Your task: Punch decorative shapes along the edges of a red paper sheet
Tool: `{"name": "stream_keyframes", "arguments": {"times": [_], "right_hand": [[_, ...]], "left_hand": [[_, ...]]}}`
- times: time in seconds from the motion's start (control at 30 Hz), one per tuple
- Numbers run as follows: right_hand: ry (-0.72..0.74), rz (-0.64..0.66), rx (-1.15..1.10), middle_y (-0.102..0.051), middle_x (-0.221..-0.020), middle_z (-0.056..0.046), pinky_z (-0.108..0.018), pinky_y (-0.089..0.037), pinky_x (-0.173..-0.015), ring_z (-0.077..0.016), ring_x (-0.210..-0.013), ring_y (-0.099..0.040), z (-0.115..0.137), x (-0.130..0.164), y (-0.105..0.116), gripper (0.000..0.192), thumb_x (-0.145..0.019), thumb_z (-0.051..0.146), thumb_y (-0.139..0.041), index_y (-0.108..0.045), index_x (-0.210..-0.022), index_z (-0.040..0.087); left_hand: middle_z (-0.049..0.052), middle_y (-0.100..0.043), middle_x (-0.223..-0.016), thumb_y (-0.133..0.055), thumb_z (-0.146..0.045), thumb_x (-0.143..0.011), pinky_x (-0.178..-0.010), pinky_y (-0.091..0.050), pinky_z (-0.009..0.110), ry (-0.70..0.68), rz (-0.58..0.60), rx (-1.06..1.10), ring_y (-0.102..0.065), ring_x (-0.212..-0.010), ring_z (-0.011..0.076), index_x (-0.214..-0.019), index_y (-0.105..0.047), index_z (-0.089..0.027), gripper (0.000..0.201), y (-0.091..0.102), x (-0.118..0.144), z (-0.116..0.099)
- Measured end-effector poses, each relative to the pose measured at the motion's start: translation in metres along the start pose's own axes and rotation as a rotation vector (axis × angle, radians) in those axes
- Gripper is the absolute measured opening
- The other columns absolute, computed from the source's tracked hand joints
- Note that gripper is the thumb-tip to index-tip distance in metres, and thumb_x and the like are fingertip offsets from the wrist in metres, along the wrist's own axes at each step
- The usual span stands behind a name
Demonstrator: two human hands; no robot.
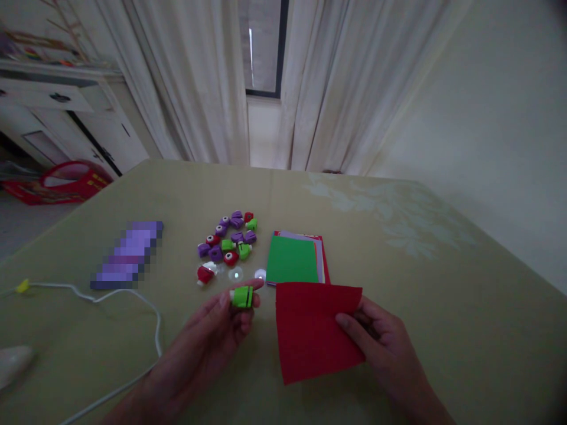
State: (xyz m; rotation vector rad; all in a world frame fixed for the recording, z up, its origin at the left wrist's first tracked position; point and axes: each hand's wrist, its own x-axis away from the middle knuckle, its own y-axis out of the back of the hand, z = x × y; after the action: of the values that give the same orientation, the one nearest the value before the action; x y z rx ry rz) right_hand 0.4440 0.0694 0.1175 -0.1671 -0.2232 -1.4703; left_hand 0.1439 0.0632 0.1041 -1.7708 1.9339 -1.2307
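Now | left hand point(221, 321) fingers pinch green punch point(241, 296), long axis sideways | right hand point(376, 336) fingers pinch red sheet point(310, 336)

Two bare hands enter from the bottom of the frame: the left hand point(221, 327) at lower centre-left, the right hand point(381, 342) at lower right. Both forearms are uncovered, with no sleeves, rings or watch showing.

The pile of small punches point(228, 242) lay at frame centre on the table point(398, 248), left of the paper stack point(295, 260). Below them, the left hand point(212, 336) sat left of the loose sheet point(312, 333); the cable point(133, 307) ran lower left.
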Motion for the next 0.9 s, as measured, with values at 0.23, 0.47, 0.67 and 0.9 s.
{"name": "stream_keyframes", "arguments": {"times": [0.23,0.47,0.67,0.9], "right_hand": [[0.012,-0.005,0.051,-0.083,-0.104,-0.015,-0.035,-0.066,-0.073,-0.0288,-0.088,-0.078,-0.010,-0.002,0.000,0.053,-0.088,0.064,-0.081,-0.081,-0.115,0.019],[0.025,0.018,0.016,-0.083,-0.108,-0.014,-0.035,-0.067,-0.075,-0.0295,-0.092,-0.079,-0.007,-0.002,-0.001,0.049,-0.089,0.062,-0.081,-0.080,-0.115,0.020],[0.004,0.003,0.013,-0.083,-0.105,-0.014,-0.035,-0.066,-0.075,-0.0277,-0.088,-0.079,-0.004,-0.003,0.002,0.048,-0.088,0.063,-0.081,-0.079,-0.109,0.020],[-0.145,0.192,0.011,-0.083,-0.100,-0.011,-0.034,-0.062,-0.075,-0.0270,-0.089,-0.079,-0.009,-0.010,-0.004,0.044,-0.087,0.060,-0.084,-0.077,-0.103,0.019]], "left_hand": [[0.011,-0.080,-0.127,-0.086,-0.039,-0.093,-0.086,-0.062,0.020,0.053,0.094,0.075,-0.070,-0.086,0.0118,-0.132,-0.080,-0.021,0.044,-0.005,0.003,-0.003],[0.012,-0.080,-0.128,-0.083,-0.040,-0.095,-0.088,-0.062,0.022,0.048,0.114,0.043,-0.071,-0.085,0.0125,-0.131,-0.080,-0.021,0.041,-0.002,0.005,-0.003],[0.009,-0.081,-0.116,-0.087,-0.051,-0.089,-0.087,-0.060,0.031,-0.080,-0.043,-0.443,-0.072,-0.095,0.0215,-0.124,-0.080,-0.026,0.044,-0.002,0.002,0.001],[0.007,-0.077,-0.099,-0.074,-0.051,-0.097,-0.077,-0.056,0.036,-0.399,-0.161,-1.327,-0.072,-0.083,0.0257,-0.115,-0.082,-0.025,0.033,0.003,-0.014,0.008]]}}
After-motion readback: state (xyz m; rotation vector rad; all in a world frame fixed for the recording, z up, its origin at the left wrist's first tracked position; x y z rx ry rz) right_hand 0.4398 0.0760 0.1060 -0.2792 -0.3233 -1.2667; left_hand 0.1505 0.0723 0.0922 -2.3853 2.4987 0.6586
